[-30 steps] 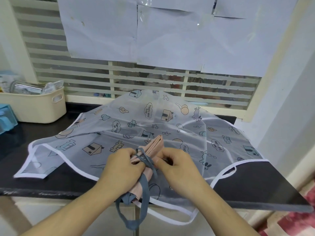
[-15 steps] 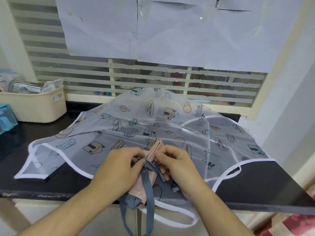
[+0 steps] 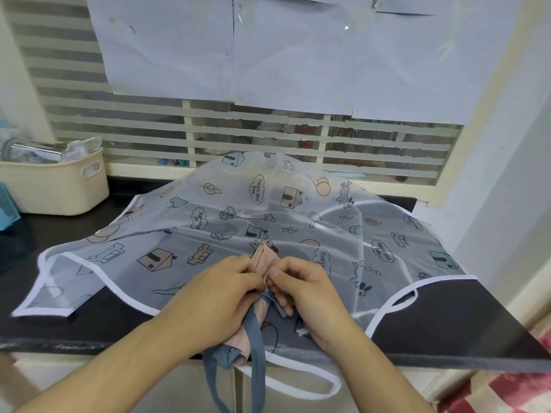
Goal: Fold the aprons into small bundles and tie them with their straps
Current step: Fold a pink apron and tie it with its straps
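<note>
A cream basket [image 3: 56, 189] stuffed with packets sits at the back left of the black counter [image 3: 465, 326], and a blue box [image 3: 7, 207] pokes in at the left edge beside it. Sheets of white paper [image 3: 298, 52] are taped over the louvred window [image 3: 256, 138] behind. A see-through printed apron [image 3: 185, 234] with white edging lies spread across most of the counter, one white loop [image 3: 301, 383] of its trim drooping over the front edge; nothing else crowds the working spot.

On top of that apron, near the front edge, lies the folded pink apron [image 3: 266, 257], a narrow bundle. Its blue-grey straps [image 3: 256, 347] cross at the middle and hang down past the counter front.

Both hands are close together over the bundle, almost touching. The left hand [image 3: 220, 296] curls round the bundle's left side, fingers pressed into the fold. The right hand [image 3: 304, 290] pinches the strap at the crossing between thumb and forefinger, its other fingers tucked beneath.
</note>
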A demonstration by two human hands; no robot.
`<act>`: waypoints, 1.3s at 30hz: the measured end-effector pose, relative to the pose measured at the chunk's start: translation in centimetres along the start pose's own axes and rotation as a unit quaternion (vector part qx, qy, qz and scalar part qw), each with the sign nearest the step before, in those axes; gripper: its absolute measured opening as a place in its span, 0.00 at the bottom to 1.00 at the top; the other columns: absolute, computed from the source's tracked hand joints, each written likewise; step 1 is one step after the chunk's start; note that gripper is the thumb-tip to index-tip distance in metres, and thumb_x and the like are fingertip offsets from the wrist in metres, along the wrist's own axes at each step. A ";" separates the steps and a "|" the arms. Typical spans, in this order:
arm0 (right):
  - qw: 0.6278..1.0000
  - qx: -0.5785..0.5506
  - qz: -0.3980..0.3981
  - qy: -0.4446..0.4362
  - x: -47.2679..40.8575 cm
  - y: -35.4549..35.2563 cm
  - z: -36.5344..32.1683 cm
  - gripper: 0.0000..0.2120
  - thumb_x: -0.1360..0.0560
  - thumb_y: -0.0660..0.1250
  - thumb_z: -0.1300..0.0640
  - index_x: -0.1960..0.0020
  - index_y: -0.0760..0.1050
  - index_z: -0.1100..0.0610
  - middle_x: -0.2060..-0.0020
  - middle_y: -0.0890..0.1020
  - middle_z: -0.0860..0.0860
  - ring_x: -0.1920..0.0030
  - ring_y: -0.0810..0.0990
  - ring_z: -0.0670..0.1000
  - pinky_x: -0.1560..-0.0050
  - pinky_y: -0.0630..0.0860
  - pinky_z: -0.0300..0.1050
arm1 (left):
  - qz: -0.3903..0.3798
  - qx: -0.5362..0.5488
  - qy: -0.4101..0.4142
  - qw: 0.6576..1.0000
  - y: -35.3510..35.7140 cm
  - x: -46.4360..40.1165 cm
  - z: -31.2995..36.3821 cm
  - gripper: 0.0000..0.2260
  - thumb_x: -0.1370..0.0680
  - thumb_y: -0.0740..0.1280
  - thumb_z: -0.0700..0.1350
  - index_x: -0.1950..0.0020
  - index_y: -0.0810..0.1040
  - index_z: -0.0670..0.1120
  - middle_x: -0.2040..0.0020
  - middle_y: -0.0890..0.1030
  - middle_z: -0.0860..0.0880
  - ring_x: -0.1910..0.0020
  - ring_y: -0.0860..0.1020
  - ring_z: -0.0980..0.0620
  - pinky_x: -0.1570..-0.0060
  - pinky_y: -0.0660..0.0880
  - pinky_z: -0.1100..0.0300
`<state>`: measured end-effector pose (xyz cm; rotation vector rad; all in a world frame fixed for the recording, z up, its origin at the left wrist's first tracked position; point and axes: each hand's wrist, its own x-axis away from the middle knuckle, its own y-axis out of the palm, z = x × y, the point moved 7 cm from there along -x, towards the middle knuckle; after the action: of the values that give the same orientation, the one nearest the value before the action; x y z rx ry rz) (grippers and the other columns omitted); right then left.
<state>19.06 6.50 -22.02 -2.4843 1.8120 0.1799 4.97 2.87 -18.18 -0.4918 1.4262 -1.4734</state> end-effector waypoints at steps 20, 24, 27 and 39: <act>0.998 -0.059 -0.001 -0.014 0.3 -0.6 0.1 0.08 0.25 0.71 0.57 0.58 0.84 0.62 0.68 0.75 0.60 0.70 0.69 0.52 0.70 0.66 0.44 | 0.062 0.158 -0.191 0.967 0.5 -1.8 -0.8 0.06 0.20 0.69 0.48 0.55 0.84 0.57 0.62 0.84 0.61 0.60 0.81 0.61 0.55 0.79 0.57; 0.998 -0.064 0.007 -0.019 0.1 -0.7 0.2 0.10 0.24 0.71 0.57 0.56 0.83 0.65 0.71 0.73 0.58 0.71 0.68 0.52 0.70 0.66 0.44 | 0.003 0.147 -0.168 0.975 1.0 -1.7 0.0 0.08 0.22 0.68 0.45 0.57 0.83 0.56 0.63 0.84 0.59 0.61 0.81 0.59 0.57 0.79 0.55; 0.998 -0.041 0.038 -0.031 -0.1 -1.1 0.4 0.07 0.22 0.73 0.61 0.53 0.83 0.65 0.65 0.78 0.64 0.71 0.69 0.54 0.71 0.67 0.45 | -0.030 0.224 -0.145 0.963 1.2 -1.3 0.9 0.12 0.23 0.68 0.41 0.53 0.85 0.58 0.59 0.86 0.62 0.56 0.83 0.59 0.52 0.79 0.59; 0.987 -0.161 0.008 0.002 -0.3 -1.1 0.4 0.21 0.18 0.61 0.52 0.45 0.80 0.71 0.57 0.80 0.65 0.65 0.75 0.55 0.69 0.73 0.48 | 0.034 0.400 -0.222 0.888 2.6 -0.1 -0.8 0.16 0.14 0.62 0.45 0.53 0.88 0.51 0.55 0.88 0.52 0.52 0.85 0.52 0.43 0.78 0.50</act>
<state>19.96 7.17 -22.45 -2.6753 1.9400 0.5066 5.27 3.85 -20.66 -0.2195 0.3981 -1.6063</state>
